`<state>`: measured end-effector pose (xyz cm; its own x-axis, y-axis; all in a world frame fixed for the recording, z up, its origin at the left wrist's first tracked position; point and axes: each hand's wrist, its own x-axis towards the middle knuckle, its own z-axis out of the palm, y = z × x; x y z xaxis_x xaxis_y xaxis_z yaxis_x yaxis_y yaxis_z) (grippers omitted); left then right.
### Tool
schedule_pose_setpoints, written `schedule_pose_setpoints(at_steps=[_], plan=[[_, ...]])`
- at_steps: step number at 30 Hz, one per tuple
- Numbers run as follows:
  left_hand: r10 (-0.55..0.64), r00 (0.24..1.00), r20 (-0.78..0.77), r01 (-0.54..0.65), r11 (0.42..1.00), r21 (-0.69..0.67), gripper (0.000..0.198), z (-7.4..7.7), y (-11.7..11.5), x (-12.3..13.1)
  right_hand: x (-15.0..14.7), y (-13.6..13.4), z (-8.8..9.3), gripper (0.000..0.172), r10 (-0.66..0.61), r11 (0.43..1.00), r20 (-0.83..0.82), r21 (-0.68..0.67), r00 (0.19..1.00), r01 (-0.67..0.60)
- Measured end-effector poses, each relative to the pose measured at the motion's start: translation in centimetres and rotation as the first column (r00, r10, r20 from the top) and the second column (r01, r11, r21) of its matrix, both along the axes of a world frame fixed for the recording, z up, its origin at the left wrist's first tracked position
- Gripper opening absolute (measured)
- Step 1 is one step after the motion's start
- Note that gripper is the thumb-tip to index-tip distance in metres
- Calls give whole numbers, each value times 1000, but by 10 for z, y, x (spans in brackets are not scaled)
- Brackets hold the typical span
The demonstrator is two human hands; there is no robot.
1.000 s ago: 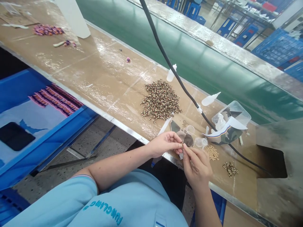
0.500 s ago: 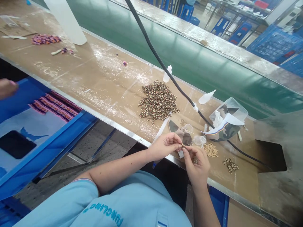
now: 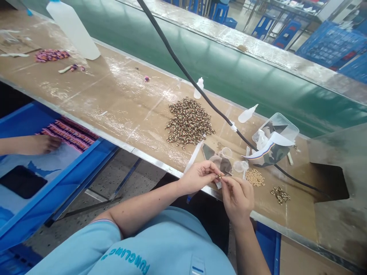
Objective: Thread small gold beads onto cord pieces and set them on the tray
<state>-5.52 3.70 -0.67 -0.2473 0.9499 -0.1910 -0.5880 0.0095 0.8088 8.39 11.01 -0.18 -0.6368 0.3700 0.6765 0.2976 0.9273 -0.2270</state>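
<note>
- Two hands worked at the worktop (image 3: 120,95) edge: left hand (image 3: 197,177) and right hand (image 3: 237,201), each grip closed, pinching one small gold-toned bead (image 3: 220,176).
- One large heap of patterned beads (image 3: 189,122) remained.
- Smaller heaps of tan beads (image 3: 254,177) and gold-toned pieces (image 3: 280,195) lay right.
- Completed: pink-and-orange beaded strips (image 3: 51,55) lay far left; count undetermined.
</note>
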Motion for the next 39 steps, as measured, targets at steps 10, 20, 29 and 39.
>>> schedule_pose_setpoints(at_steps=[10,20,29,39], plan=[[-69,978,-199,46,992,-117,23,7,-2,2,33,14,5,13,-244,940,98,-223,965,260],[-121,960,-251,89,987,-135,23,5,-1,0,105,64,-8,31,-660,736,66,-145,749,661],[-123,959,-255,91,987,-132,24,5,-1,0,85,54,-1,23,-421,896,196,-61,886,439],[-120,969,-218,94,988,-126,25,8,0,0,66,46,1,18,-294,949,247,-40,923,313]])
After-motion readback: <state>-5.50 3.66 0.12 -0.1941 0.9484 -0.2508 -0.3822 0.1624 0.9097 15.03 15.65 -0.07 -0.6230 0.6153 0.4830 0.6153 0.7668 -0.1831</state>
